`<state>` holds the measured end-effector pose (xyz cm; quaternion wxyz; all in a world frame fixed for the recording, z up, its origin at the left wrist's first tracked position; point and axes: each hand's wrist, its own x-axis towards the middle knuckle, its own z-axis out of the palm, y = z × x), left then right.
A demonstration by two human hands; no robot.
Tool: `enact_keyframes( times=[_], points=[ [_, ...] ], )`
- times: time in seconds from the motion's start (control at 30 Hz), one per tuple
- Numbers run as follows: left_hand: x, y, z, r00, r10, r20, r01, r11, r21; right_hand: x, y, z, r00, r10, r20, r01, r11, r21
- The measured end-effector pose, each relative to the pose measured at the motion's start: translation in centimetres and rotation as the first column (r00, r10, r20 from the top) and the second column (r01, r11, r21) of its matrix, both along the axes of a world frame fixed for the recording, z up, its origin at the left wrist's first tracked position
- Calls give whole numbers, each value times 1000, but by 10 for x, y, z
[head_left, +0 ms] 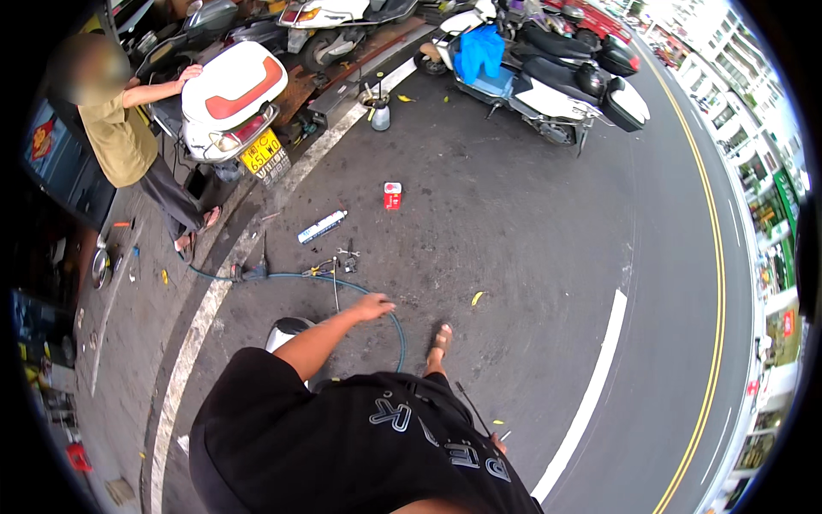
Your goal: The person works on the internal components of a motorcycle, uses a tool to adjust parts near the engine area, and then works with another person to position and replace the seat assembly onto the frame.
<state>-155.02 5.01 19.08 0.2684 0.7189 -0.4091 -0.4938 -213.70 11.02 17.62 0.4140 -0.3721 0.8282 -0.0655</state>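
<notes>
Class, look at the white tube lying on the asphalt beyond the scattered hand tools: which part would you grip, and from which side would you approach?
Grip the white tube around its middle, coming down from above with the fingers across its narrow width. It lies flat, its long axis running diagonally, with bare asphalt on both long sides, so a pinch fits there. The hand tools lie apart, nearer the person's left hand.

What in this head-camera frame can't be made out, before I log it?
- Right hand: mostly hidden behind the black shirt; grip unclear.
- Left hand: too small to tell whether it touches the blue-green hose.
- Small tools on the asphalt: too small to identify.
- Grey object: partly hidden by the left forearm.
</notes>
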Motion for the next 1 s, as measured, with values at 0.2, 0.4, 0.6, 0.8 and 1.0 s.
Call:
enact_keyframes(
  times=[0.2,0.4,0.6,0.8,1.0],
  points=[
    [68,42,-41,795,599,97,-483,528,698,-33,-205,-112,925,357,-129,-343,932,114],
    [70,-13,-1,442,889,-124,-775,448,446,38,-438,-76,219,927,-305,-905,310,291],
    [103,-124,-33,428,899,-95,-726,405,556,216,-629,19,581,756,-301,-708,652,271],
    [250,-272,-15,409,902,-137,-830,430,355,344,-773,30,876,483,9,-482,876,-21],
    [397,-363,88,309,951,0,-949,308,-69,499,-904,43,857,512,50,-506,857,-101]
  ],
)
